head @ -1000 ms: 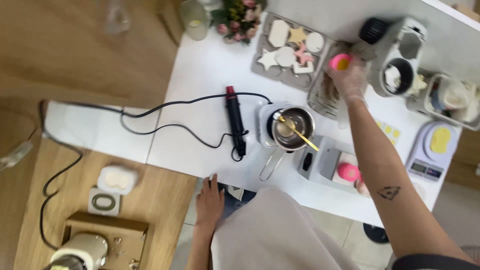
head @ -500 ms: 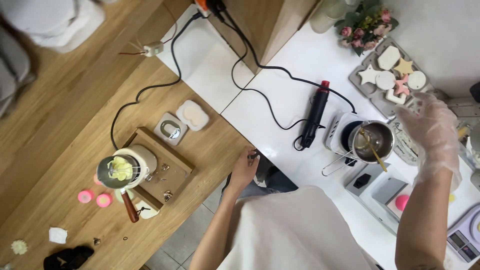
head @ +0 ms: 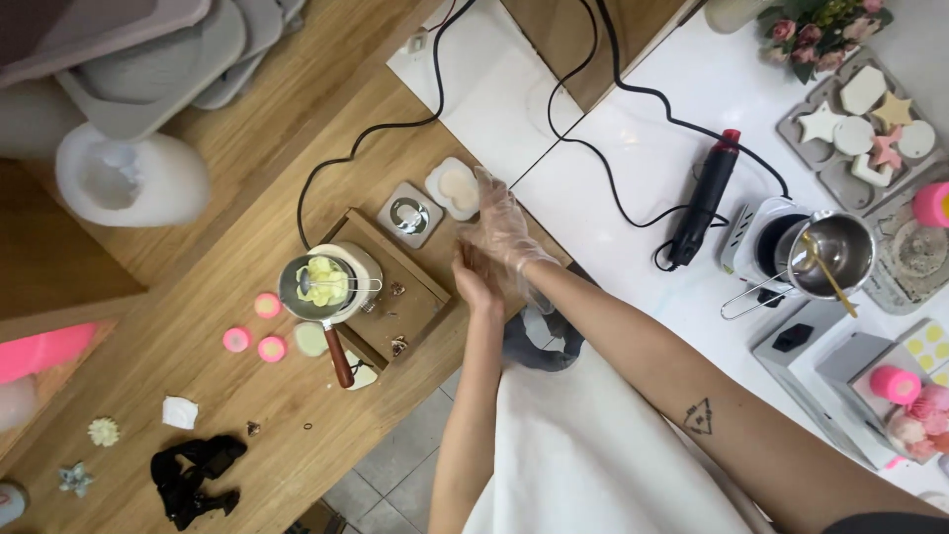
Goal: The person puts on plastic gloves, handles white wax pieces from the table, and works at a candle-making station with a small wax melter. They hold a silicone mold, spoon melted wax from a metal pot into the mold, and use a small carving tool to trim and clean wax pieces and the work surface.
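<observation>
At the frame's centre our bare left hand (head: pixel 476 282) pinches the cuff of the clear glove (head: pixel 502 229) on our right hand (head: pixel 504 242), whose fingers are spread and hold nothing. We judge the glove is being adjusted; next comes a steady tug at the cuff. Just left sits the small pot (head: pixel 318 284) in a wooden tray (head: pixel 420 297) on the wooden surface (head: pixel 247 198).

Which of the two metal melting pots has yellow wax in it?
The small pot with the brown handle on the wooden table, left of the hands. It holds pale yellow lumps; the steel pot on the white counter shows only a stirring stick.
</observation>
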